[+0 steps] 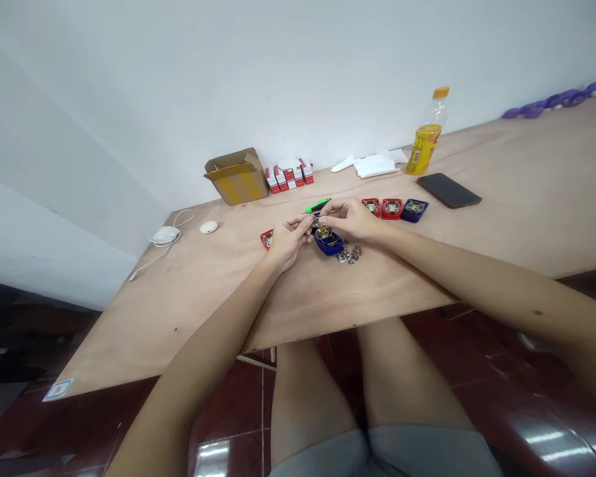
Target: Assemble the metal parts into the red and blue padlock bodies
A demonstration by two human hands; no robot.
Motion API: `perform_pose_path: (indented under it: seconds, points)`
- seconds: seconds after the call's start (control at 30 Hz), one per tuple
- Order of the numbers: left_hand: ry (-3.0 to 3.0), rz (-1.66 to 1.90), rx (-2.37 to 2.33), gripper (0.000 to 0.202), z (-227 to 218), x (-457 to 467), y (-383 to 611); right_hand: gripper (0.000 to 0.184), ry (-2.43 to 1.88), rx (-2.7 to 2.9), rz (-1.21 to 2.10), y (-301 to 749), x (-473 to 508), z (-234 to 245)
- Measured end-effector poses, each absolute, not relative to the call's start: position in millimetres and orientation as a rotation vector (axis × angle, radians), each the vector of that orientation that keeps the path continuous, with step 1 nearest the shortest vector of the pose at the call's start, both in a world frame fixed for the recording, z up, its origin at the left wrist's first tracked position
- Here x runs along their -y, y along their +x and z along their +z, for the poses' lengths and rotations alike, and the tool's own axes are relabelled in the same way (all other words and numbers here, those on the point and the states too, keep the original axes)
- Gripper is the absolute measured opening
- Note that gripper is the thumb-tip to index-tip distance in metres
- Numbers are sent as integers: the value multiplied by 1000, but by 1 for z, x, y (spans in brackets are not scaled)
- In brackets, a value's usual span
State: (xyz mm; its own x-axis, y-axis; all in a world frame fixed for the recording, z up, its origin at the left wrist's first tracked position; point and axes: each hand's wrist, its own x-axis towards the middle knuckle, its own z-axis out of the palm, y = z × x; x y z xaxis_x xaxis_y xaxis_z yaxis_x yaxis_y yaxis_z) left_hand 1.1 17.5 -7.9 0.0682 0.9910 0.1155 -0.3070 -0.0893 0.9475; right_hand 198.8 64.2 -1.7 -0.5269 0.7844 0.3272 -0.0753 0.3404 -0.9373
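Note:
My left hand [292, 242] and my right hand [350, 217] meet with fingertips pinched together. Between them is something small that I cannot make out. Just below lies an open blue plastic case [331, 246] with brass-coloured and silvery metal parts inside. Several small shiny metal pieces [350, 254] lie loose by its near right edge. Behind my hands rests a green and black screwdriver [318, 206]. A red case [265, 238] is partly hidden behind my left hand. Right of my right hand stand a red case [371, 207], another red case [392, 209] and a blue case [414, 210], all with metal fittings.
Along the wall are an open cardboard box [241, 179], several red and white small boxes [289, 176], white papers [376, 165] and a bottle of yellow drink [426, 142]. A phone [449, 190] lies at right. A white cable [166, 242] and a round white object [208, 227] lie left.

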Motion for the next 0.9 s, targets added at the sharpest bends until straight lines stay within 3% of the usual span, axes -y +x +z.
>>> perform_pose_path:
  seconds: [0.63,0.9]
  points:
    - [1188,1299,-849,42,-7,-12,0,33,-645,1744,1304,198,-60,2]
    - [1282,1456,-891,40,-11,-14,3,41,-663,1666,1421,200,-62,-1]
